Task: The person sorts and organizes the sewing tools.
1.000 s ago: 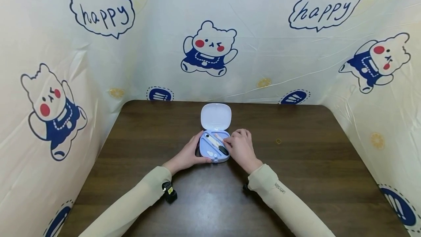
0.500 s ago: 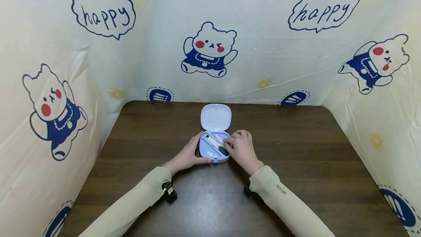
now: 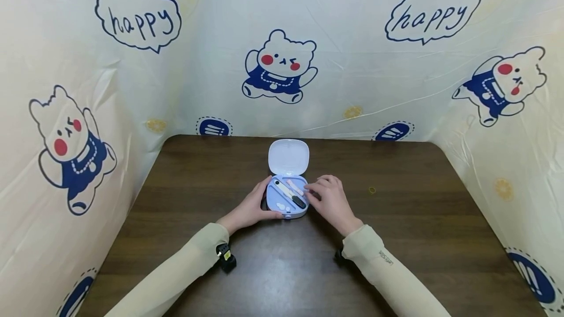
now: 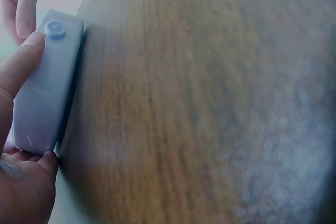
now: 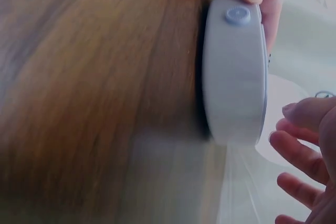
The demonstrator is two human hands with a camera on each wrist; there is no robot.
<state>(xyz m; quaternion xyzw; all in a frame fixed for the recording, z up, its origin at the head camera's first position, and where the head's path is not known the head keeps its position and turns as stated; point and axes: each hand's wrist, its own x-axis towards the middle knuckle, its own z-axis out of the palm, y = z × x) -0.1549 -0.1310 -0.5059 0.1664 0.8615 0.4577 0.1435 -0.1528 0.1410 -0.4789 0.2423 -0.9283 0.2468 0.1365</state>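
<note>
A light-blue hinged case (image 3: 274,203) sits on the table with its white lid (image 3: 288,157) raised at the back. My left hand (image 3: 250,205) grips the case from the left, its thumb at the front wall beside the round catch (image 4: 55,29). In the case's tray, a slim white tool (image 3: 284,189) with a black end lies diagonally, and a thin pink-and-white stick (image 3: 295,187) lies alongside it. My right hand (image 3: 331,200) hovers at the case's right rim, fingers loosely bent. In the right wrist view, nothing shows between its spread fingers (image 5: 299,153).
On the brown wooden table (image 3: 423,238), a small yellow ring-like loop (image 3: 372,190) lies to the right of my right hand. A printed cloth (image 3: 343,72) hangs behind the table and along both sides.
My right hand has drawn back a little to the right, from over the tray to its rim, uncovering more of the pink-and-white stick. My left hand and the case stay put.
</note>
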